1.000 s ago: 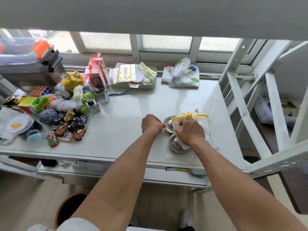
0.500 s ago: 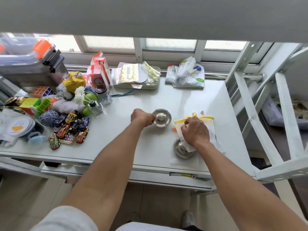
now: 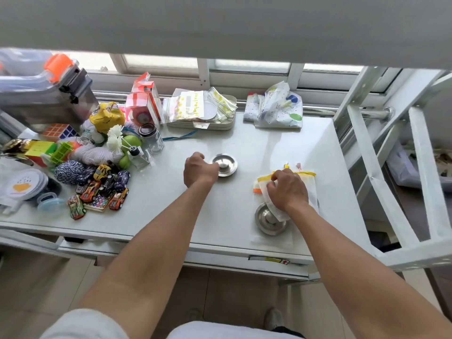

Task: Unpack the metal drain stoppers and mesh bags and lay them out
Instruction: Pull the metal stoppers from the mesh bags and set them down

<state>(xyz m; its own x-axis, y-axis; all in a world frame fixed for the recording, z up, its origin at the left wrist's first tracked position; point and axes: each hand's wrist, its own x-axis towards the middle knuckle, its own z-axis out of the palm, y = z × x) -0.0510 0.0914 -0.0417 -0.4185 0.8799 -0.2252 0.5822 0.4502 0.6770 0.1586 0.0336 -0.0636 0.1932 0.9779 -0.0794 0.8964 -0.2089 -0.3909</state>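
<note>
A round metal drain stopper [image 3: 226,165] sits on the white table [image 3: 244,143] near its middle, and my left hand [image 3: 199,172] pinches its centre knob from the left. To the right, white mesh bags with yellow and orange trim [image 3: 310,182] lie flat, my right hand [image 3: 286,189] closed on them from above. A second metal drain stopper [image 3: 269,220] rests just in front of the bags on a clear plastic wrapper [image 3: 271,238], partly covered by mesh.
Toy cars [image 3: 102,189], yarn balls, puzzle cubes and small glass jars [image 3: 154,140] crowd the table's left side. A tray of plastic packets [image 3: 203,111] and a dotted pouch [image 3: 276,106] stand along the window edge. A white metal frame [image 3: 381,182] rises at the right.
My left hand carried one stopper from beside the bags leftward to the table's middle and set it down. My right hand stayed on the mesh bags.
</note>
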